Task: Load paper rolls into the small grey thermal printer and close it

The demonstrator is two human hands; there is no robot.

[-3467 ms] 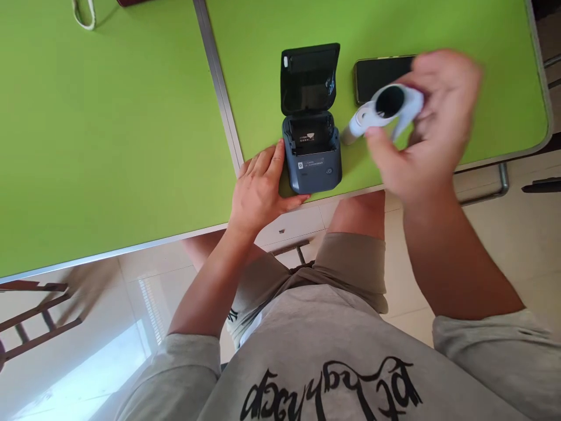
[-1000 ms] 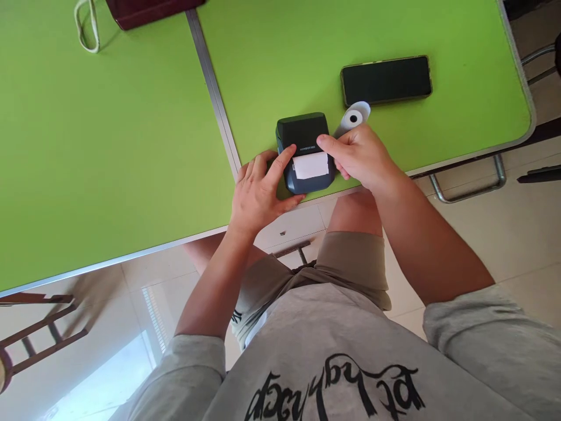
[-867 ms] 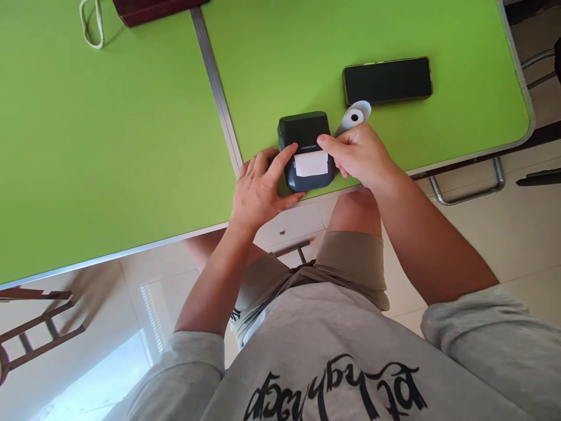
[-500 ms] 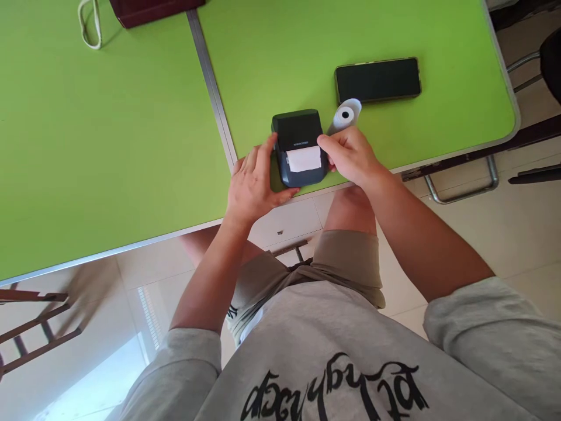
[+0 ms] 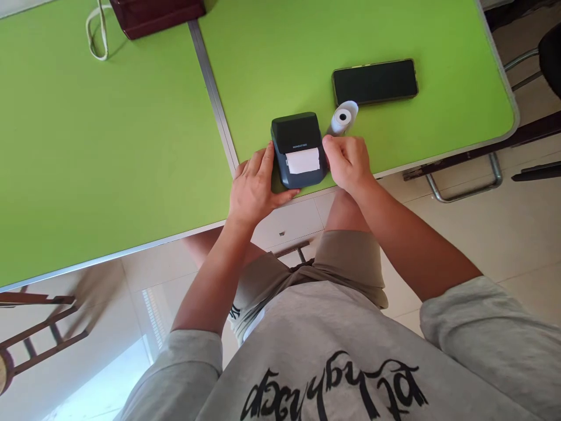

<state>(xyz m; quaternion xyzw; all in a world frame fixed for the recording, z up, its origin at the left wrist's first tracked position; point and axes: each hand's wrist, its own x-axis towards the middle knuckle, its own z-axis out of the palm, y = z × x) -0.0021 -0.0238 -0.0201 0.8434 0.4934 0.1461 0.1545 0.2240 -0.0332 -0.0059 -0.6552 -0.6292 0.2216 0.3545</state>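
Observation:
A small dark label printer (image 5: 302, 128) lies on the green table close to its near edge. White label paper (image 5: 303, 161) sticks out of its slot. My left hand (image 5: 254, 190) holds the printer from the left, with fingers along its side and the thumb at its front edge. On the other side my right hand (image 5: 348, 164) is closed, fingers curled, its thumb and index finger against the printer's right side. Just beyond that hand stands a roll of white paper (image 5: 343, 117) with its end loose.
A black phone (image 5: 376, 82) lies behind the paper roll. A dark red box (image 5: 158, 17) and a white cord loop (image 5: 99, 35) are at the far left. A metal strip (image 5: 213, 96) divides the green table (image 5: 131, 146). A chair (image 5: 44, 336) stands on the floor at lower left.
My right thumb has moved from the printer's top edge to its right side, and the fingers are more curled. My left hand keeps its hold. The view has shifted slightly.

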